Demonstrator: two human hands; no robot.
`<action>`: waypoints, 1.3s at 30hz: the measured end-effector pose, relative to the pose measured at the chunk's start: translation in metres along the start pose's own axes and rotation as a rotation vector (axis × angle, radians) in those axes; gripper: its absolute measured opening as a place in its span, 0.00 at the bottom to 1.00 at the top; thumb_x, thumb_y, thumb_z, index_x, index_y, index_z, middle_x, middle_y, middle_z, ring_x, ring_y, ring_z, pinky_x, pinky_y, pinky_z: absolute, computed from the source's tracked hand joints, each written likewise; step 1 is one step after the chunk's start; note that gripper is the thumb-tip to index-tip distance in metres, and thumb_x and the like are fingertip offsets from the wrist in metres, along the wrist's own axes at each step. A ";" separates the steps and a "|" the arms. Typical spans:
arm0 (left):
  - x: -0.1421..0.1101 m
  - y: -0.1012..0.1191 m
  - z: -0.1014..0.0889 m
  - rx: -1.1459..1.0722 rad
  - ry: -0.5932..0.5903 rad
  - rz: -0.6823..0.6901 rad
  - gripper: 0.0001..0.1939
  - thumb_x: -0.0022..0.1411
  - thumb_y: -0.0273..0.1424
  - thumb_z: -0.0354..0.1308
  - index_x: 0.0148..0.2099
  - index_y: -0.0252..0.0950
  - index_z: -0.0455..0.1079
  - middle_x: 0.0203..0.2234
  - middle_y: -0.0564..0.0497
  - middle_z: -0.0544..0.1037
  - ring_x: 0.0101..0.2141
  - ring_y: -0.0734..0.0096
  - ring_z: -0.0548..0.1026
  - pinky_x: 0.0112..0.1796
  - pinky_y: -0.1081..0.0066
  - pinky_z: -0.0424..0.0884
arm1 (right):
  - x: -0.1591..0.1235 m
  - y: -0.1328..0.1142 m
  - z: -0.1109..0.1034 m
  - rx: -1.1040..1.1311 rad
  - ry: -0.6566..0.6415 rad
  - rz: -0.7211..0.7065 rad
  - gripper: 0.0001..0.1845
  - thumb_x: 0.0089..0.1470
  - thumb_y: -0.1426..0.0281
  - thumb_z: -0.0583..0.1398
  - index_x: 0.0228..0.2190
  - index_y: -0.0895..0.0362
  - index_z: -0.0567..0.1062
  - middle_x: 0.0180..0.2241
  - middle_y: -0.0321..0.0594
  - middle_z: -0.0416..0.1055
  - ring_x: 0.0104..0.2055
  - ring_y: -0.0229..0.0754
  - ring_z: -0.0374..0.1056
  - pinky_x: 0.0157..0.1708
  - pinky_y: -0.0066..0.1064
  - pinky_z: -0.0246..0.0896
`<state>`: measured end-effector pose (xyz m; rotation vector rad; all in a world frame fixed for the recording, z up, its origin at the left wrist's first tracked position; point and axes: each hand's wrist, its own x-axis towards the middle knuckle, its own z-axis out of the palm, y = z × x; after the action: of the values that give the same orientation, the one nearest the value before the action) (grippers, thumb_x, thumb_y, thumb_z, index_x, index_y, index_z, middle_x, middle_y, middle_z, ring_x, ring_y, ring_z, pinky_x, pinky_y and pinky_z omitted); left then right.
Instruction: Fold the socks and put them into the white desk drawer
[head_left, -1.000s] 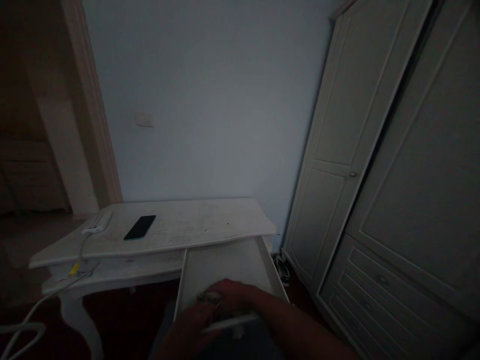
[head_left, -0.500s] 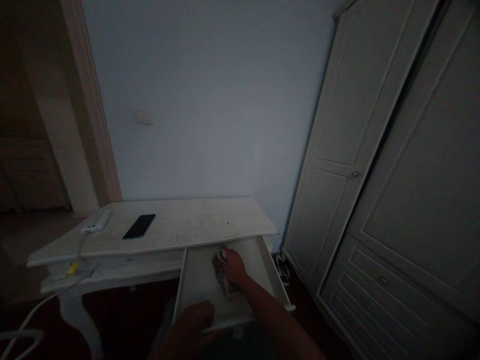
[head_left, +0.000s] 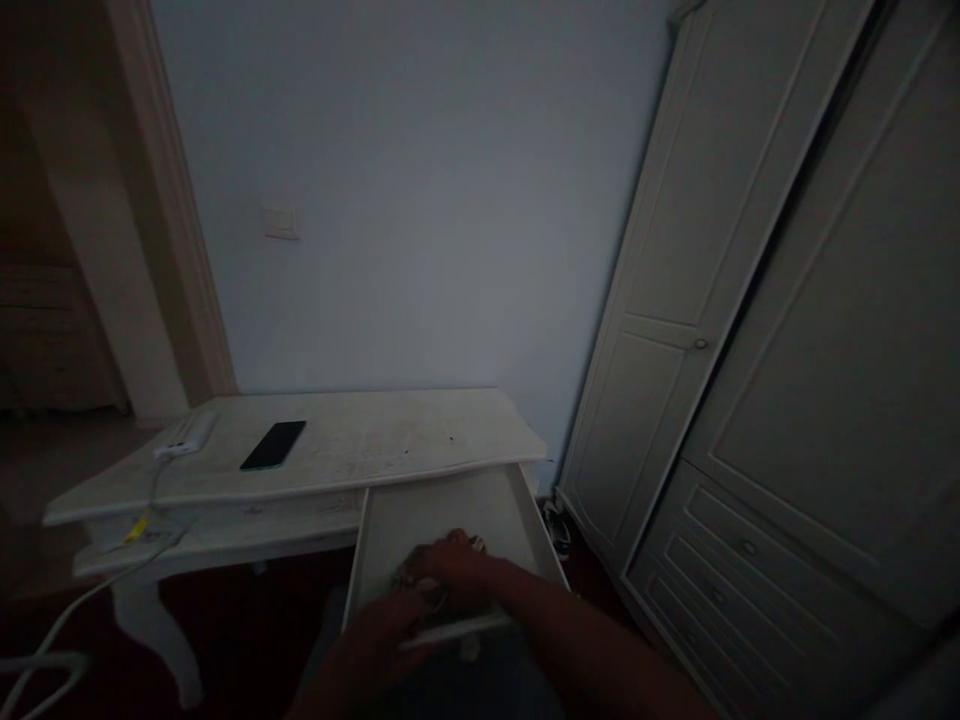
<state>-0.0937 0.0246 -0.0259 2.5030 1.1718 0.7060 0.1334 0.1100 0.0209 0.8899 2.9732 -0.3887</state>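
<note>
In the pulled-out white drawer [head_left: 480, 490] is a small greyish-brown bundle with pale loops [head_left: 477, 544]. Dim light and my fingers hide most of it, so I cannot tell its kind. My right hand [head_left: 454, 562] reaches in from the right and closes over the bundle from above. My left hand [head_left: 394, 618] is at the drawer's front left, its fingers curled against the bundle's near end and almost meeting my right hand.
The drawer belongs to a worn white table [head_left: 390, 425]. On its top lie a black phone [head_left: 274, 445] and a white power strip [head_left: 186, 438] with a cable hanging down. A white wardrobe [head_left: 652, 380] stands at the right, with shoes [head_left: 556, 530] on the floor beside it.
My right hand has drawn the bundle nearer and to the left, turning it across the drawer. My left hand has moved slightly inward to meet it. The view has shifted a little.
</note>
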 end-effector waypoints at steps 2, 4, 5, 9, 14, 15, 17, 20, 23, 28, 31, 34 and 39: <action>-0.002 -0.002 0.004 0.013 -0.014 -0.042 0.10 0.67 0.42 0.63 0.39 0.43 0.69 0.36 0.53 0.80 0.35 0.66 0.76 0.39 0.70 0.68 | -0.028 0.015 -0.008 -0.040 0.020 0.120 0.37 0.54 0.62 0.71 0.64 0.41 0.72 0.66 0.46 0.70 0.67 0.64 0.66 0.65 0.61 0.53; -0.002 -0.002 0.006 0.023 -0.043 -0.070 0.11 0.67 0.41 0.63 0.38 0.43 0.67 0.35 0.53 0.79 0.35 0.66 0.75 0.39 0.70 0.68 | -0.047 0.028 -0.013 -0.044 0.100 0.349 0.39 0.51 0.62 0.73 0.63 0.39 0.73 0.68 0.46 0.67 0.68 0.64 0.63 0.64 0.58 0.57; -0.001 -0.002 0.006 0.027 -0.052 -0.073 0.11 0.67 0.41 0.63 0.38 0.43 0.67 0.34 0.54 0.78 0.35 0.66 0.75 0.39 0.70 0.68 | -0.051 0.033 -0.014 -0.040 0.145 0.467 0.40 0.50 0.63 0.73 0.63 0.39 0.72 0.68 0.47 0.66 0.68 0.64 0.63 0.62 0.56 0.60; 0.002 0.003 0.002 0.049 -0.082 -0.072 0.12 0.68 0.41 0.63 0.37 0.42 0.65 0.34 0.54 0.78 0.34 0.68 0.74 0.37 0.71 0.65 | -0.033 0.036 -0.014 -0.040 0.290 0.748 0.40 0.56 0.65 0.68 0.68 0.51 0.66 0.65 0.59 0.66 0.64 0.68 0.65 0.56 0.56 0.66; 0.004 0.006 0.001 0.137 -0.078 -0.050 0.12 0.67 0.42 0.63 0.38 0.43 0.65 0.33 0.54 0.78 0.33 0.67 0.74 0.36 0.70 0.63 | 0.029 0.020 -0.007 -0.034 0.418 0.868 0.32 0.58 0.70 0.64 0.62 0.57 0.69 0.62 0.61 0.69 0.63 0.67 0.65 0.57 0.57 0.64; 0.004 0.006 0.002 0.157 -0.082 -0.046 0.11 0.67 0.41 0.63 0.38 0.43 0.66 0.33 0.54 0.78 0.33 0.67 0.74 0.36 0.69 0.64 | 0.040 0.016 -0.005 -0.025 0.425 0.854 0.31 0.57 0.70 0.65 0.61 0.57 0.70 0.62 0.61 0.69 0.63 0.67 0.65 0.58 0.57 0.64; 0.002 0.005 0.004 0.178 -0.079 -0.033 0.10 0.68 0.41 0.62 0.39 0.43 0.67 0.33 0.54 0.79 0.33 0.67 0.75 0.36 0.69 0.65 | 0.057 0.008 -0.001 -0.004 0.420 0.784 0.30 0.57 0.65 0.66 0.60 0.56 0.71 0.62 0.60 0.69 0.63 0.67 0.65 0.58 0.58 0.63; -0.001 0.001 0.007 0.179 -0.004 -0.001 0.10 0.68 0.42 0.63 0.43 0.43 0.70 0.34 0.53 0.81 0.34 0.66 0.76 0.38 0.69 0.67 | 0.069 -0.004 0.006 0.022 0.378 0.621 0.36 0.54 0.54 0.70 0.61 0.52 0.72 0.63 0.55 0.70 0.63 0.66 0.65 0.60 0.59 0.62; -0.002 0.000 0.010 0.175 0.051 0.032 0.10 0.66 0.42 0.65 0.44 0.44 0.72 0.36 0.51 0.83 0.35 0.63 0.79 0.37 0.68 0.70 | 0.072 -0.010 0.013 0.034 0.325 0.455 0.40 0.50 0.48 0.72 0.62 0.46 0.74 0.68 0.49 0.66 0.65 0.64 0.64 0.63 0.58 0.60; 0.002 0.003 0.003 0.177 0.018 0.097 0.10 0.64 0.37 0.66 0.47 0.44 0.74 0.40 0.50 0.85 0.39 0.60 0.82 0.40 0.68 0.74 | 0.079 -0.013 0.023 0.007 0.183 0.224 0.33 0.54 0.55 0.72 0.60 0.42 0.77 0.69 0.48 0.66 0.64 0.64 0.67 0.60 0.57 0.64; 0.004 0.007 -0.004 0.185 -0.030 0.096 0.17 0.64 0.36 0.66 0.55 0.45 0.73 0.47 0.48 0.86 0.46 0.56 0.84 0.46 0.64 0.77 | 0.078 -0.016 0.027 -0.015 0.092 0.115 0.24 0.58 0.63 0.69 0.57 0.41 0.80 0.65 0.42 0.73 0.62 0.60 0.70 0.58 0.52 0.66; 0.004 0.011 -0.008 0.196 -0.091 0.039 0.12 0.66 0.36 0.64 0.52 0.44 0.75 0.49 0.47 0.86 0.47 0.54 0.85 0.46 0.62 0.79 | 0.061 -0.015 0.024 0.007 -0.013 -0.021 0.24 0.58 0.66 0.68 0.57 0.41 0.80 0.60 0.38 0.77 0.57 0.55 0.75 0.55 0.43 0.67; 0.002 0.015 -0.009 0.172 -0.080 0.026 0.20 0.68 0.37 0.65 0.61 0.48 0.73 0.54 0.47 0.85 0.50 0.53 0.85 0.50 0.62 0.80 | 0.001 0.008 0.002 0.010 -0.077 0.097 0.30 0.50 0.66 0.71 0.56 0.42 0.81 0.52 0.38 0.80 0.50 0.49 0.77 0.47 0.34 0.68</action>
<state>-0.0882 0.0169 -0.0107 2.6644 1.2212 0.5265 0.1366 0.1172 0.0174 0.9917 2.8484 -0.4244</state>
